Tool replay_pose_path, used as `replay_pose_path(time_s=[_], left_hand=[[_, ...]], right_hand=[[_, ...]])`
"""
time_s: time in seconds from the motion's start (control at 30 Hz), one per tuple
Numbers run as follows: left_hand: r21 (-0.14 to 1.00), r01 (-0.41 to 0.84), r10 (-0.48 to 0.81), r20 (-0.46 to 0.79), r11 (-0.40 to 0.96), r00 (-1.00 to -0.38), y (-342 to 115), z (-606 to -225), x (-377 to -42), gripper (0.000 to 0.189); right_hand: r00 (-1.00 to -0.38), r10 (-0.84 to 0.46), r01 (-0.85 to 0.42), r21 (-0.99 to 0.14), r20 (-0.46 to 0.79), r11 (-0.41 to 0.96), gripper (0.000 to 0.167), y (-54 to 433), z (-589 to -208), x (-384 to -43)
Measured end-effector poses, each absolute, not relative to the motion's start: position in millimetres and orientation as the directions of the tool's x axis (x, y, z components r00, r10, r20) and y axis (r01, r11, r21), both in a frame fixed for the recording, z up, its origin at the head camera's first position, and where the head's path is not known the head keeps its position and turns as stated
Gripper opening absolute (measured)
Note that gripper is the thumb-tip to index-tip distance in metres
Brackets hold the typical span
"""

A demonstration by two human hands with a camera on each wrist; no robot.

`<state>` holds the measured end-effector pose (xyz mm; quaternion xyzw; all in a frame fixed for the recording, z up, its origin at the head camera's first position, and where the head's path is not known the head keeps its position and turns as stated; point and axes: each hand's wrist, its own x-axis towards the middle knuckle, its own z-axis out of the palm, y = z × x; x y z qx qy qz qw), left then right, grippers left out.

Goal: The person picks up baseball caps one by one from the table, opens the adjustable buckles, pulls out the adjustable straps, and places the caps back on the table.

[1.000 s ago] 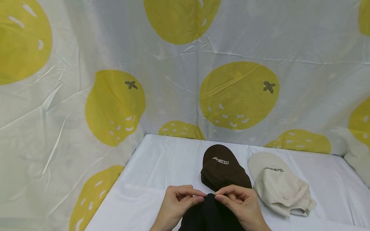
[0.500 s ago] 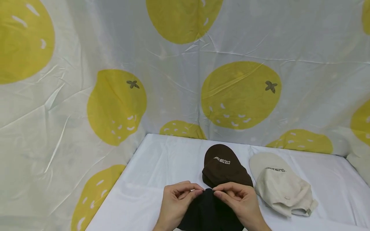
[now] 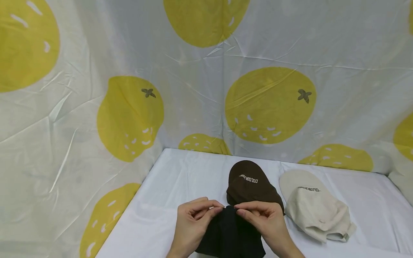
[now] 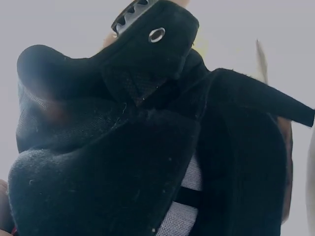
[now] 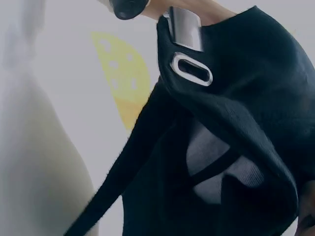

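Both hands hold a black cap (image 3: 229, 233) up at the front of the table, gripping its upper edge close together. My left hand (image 3: 193, 224) pinches that edge from the left with thumb and forefinger. From the right, my right hand (image 3: 266, 222) pinches it the same way. A metal buckle (image 5: 185, 28) and an oval metal eyelet (image 5: 192, 69) show on the cap's back strap in the right wrist view, where a loose strap end (image 5: 118, 177) hangs down. A round eyelet (image 4: 157, 35) appears in the left wrist view. Most fingers are hidden in the wrist views.
Just behind the hands lies a dark brown cap (image 3: 250, 193) with white lettering. A beige cap (image 3: 317, 208) rests to its right, its back opening toward me. White cloth covers the table (image 3: 155, 200). A lemon-print curtain (image 3: 193, 100) stands behind and at the left.
Both hands have risen slightly with the black cap, away from me, so more of it shows. The brown and beige caps have stayed put.
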<state>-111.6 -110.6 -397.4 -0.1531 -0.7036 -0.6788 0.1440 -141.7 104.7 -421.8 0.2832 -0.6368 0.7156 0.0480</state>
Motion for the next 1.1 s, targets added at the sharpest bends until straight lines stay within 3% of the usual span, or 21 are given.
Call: replay_pose_path(time_s=[0.43,0.73,1.1], left_hand=[[0.869,0.476,-0.032,0.484,0.138,-0.875,-129,-380,-134,0.005],[0.798,0.567,-0.094,0.592,0.204,-0.8,-150,-383,-167,0.007],[0.775,0.599,-0.082,0.623,0.2,-0.778,-173,-402,-216,0.006]], right_hand=[[-0.916,-0.269,-0.273,-0.954,0.298,-0.127,0.017,84,-408,-170],[-0.937,-0.225,-0.257,-0.963,0.269,-0.079,0.019,71,-415,-207],[-0.953,-0.209,-0.224,-0.975,0.22,-0.004,0.018,48,-415,-256]])
